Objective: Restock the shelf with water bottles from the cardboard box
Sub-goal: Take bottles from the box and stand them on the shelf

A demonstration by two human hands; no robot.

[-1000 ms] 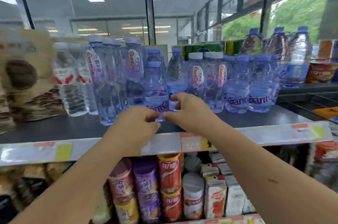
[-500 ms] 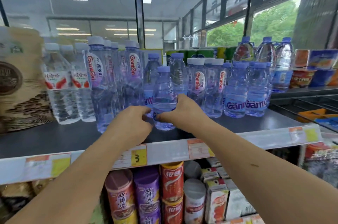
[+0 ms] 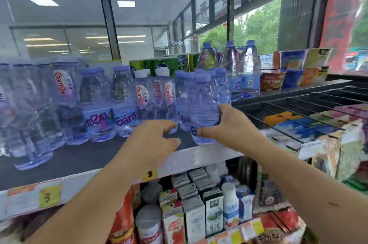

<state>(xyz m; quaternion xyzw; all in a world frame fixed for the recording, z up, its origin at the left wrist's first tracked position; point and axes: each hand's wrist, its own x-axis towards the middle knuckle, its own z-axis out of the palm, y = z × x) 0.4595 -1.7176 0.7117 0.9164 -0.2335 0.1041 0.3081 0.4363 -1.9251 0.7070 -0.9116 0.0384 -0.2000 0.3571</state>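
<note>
A small clear water bottle (image 3: 203,104) with a purple cap stands at the front edge of the dark shelf (image 3: 75,158), right of centre. My right hand (image 3: 229,124) is wrapped around its lower half. My left hand (image 3: 157,138) hovers just left of it, fingers spread, holding nothing. Several more purple-capped bottles (image 3: 123,102) fill the shelf behind and to the left. The cardboard box is out of view.
Three large water jugs (image 3: 231,64) stand at the back right. A black wire rack (image 3: 298,108) with packets adjoins the shelf on the right. Cartons and cans (image 3: 195,214) fill the lower shelf behind the white price strip (image 3: 199,158).
The view has swung right. Both hands left the middle bottle. My right hand now grips a bottle farther right, and my left hand has come open beside it.
</note>
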